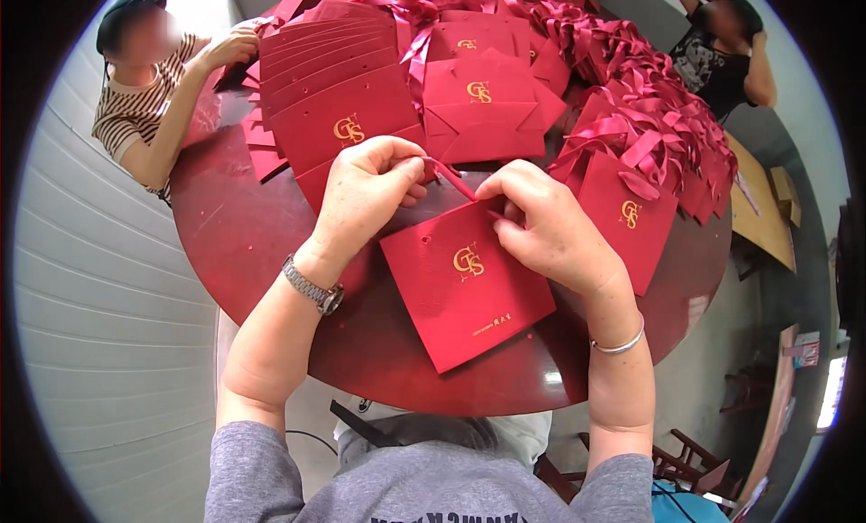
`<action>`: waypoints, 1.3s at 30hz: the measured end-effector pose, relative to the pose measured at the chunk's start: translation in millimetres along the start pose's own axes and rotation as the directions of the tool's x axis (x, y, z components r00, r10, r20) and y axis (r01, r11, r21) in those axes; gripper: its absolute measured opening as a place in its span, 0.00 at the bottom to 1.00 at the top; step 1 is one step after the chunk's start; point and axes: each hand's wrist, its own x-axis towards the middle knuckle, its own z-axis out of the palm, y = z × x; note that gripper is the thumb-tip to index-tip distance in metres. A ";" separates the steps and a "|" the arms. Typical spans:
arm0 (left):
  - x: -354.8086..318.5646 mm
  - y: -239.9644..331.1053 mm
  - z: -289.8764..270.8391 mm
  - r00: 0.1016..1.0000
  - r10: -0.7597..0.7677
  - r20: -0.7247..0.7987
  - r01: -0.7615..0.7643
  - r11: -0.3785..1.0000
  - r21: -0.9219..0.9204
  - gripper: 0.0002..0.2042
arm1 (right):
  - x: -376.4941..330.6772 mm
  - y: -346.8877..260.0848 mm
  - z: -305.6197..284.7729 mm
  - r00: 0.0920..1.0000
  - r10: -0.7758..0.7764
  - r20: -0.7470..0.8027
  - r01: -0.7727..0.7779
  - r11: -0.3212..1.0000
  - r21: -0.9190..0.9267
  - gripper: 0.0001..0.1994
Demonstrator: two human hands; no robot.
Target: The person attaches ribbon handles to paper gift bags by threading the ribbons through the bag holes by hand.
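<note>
A flat red paper gift bag [469,297] with a gold emblem lies tilted near the table's front edge, below my hands. My left hand [374,185] pinches one end of a red ribbon [448,177] just above the bag's top edge. From there the ribbon runs down to the bag's upper right. My right hand [546,221] is closed at that top edge, its thumb and forefinger pressed where the ribbon meets the bag. Whether those fingers hold ribbon, paper or both is partly hidden. I wear a watch on the left wrist and a bangle on the right.
On the round dark-red table [239,279], a fanned stack of red bags [336,90] lies at the left and folded bags [483,112] at centre. Ribboned bags [631,212] heap up at the right. One person [149,99] sits far left, another [726,54] far right.
</note>
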 end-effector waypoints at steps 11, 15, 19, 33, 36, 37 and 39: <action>3.9 3.9 2.6 0.983 0.086 -0.161 -0.087 0.996 -0.002 0.07 | 0.6 1.6 -5.5 1.000 -0.012 0.021 0.012 1.000 -0.011 0.19; 5.4 5.5 0.8 0.980 0.073 -0.186 -0.084 0.995 -0.049 0.07 | 6.2 1.0 -5.2 0.999 -0.028 0.035 0.028 1.000 -0.014 0.20; 4.9 2.7 2.4 0.980 0.102 -0.173 -0.112 0.992 -0.051 0.06 | 4.9 -2.0 -4.7 1.000 -0.025 0.006 0.025 0.999 -0.045 0.20; -8.3 -7.8 15.0 0.976 0.197 0.089 -0.208 0.969 0.136 0.24 | 0.7 -13.6 -12.2 0.993 0.102 -0.061 -0.108 0.987 -0.121 0.09; -12.7 -2.6 14.5 0.948 0.259 0.185 -0.292 0.939 0.181 0.26 | 3.2 -13.7 -11.4 0.990 0.100 -0.101 -0.111 0.987 -0.112 0.07; -15.5 -0.9 14.9 0.926 0.302 0.227 -0.349 0.914 0.207 0.24 | 2.9 -13.0 -12.0 0.988 0.110 -0.108 -0.123 0.985 -0.121 0.06; -13.7 -6.0 17.4 0.866 0.396 0.305 -0.471 0.850 0.236 0.20 | 6.4 -10.2 -12.6 0.990 0.081 -0.115 -0.099 0.983 -0.155 0.07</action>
